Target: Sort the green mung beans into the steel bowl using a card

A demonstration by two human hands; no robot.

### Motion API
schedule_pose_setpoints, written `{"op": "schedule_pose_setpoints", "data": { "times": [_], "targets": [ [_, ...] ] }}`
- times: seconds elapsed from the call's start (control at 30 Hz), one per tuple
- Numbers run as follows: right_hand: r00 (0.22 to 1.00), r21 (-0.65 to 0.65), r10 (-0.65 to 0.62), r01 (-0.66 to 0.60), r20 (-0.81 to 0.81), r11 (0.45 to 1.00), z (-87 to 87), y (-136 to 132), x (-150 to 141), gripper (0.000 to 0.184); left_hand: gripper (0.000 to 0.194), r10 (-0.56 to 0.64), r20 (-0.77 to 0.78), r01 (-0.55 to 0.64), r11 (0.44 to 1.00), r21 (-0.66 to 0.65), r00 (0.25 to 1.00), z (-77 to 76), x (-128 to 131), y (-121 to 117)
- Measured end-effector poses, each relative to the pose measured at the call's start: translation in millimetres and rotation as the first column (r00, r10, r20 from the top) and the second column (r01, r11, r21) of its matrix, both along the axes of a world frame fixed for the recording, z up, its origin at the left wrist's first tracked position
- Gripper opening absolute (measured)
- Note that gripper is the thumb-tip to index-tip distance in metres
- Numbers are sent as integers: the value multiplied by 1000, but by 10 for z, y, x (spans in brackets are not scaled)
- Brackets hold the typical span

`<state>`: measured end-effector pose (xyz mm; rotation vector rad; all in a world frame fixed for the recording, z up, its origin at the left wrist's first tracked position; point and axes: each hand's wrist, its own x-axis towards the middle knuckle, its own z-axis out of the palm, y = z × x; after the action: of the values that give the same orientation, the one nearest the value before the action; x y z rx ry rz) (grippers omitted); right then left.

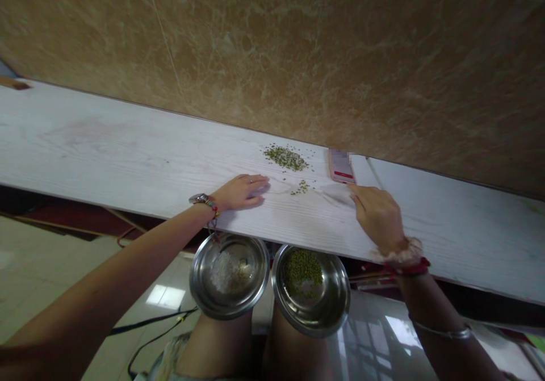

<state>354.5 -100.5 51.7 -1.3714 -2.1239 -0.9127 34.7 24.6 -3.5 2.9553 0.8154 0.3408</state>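
Observation:
My left hand (pixel 242 192) lies flat on the white board, fingers stretched out to the right, left of the green beans. My right hand (pixel 380 213) is over the board just below the phone (pixel 341 166), its fingers bent and the index fingertip close to the thumb. A greyish patch is by those fingertips; whether it is an object or a shadow is unclear. A pile of green beans mixed with white grains (pixel 286 158) lies near the wall, with a smaller scatter of beans (pixel 302 187) in front. Any thing in the right fingers is hidden.
Two steel bowls rest on the person's thighs below the board's edge. The left bowl (pixel 199 297) has white grains; the right bowl (pixel 336 307) has green beans. A brown marbled wall (pixel 255 46) rises behind the white board (pixel 106 148). Dark cables (pixel 147 324) hang lower left.

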Motion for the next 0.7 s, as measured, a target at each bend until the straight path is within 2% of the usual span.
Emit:
{"op": "schedule_pose_setpoints", "data": {
  "times": [0.17,0.37,0.47,0.7],
  "targets": [
    [999,-36,-23,22,-25,999,-148,338,31,27,43,35,6,-35,999,-27,999,-14,-1,13],
    [997,-145,-80,79,0,986,-145,528,-53,30,44,55,2,-55,998,-31,998,-26,0,21],
    [998,-162,-68,66,-5,985,-141,549,-63,30,44,58,-1,-58,998,-35,998,-23,6,19],
    [996,-106,85,-87,-24,991,-128,386,-4,25,44,61,9,-60,998,-33,998,-21,14,22]
  ]
}}
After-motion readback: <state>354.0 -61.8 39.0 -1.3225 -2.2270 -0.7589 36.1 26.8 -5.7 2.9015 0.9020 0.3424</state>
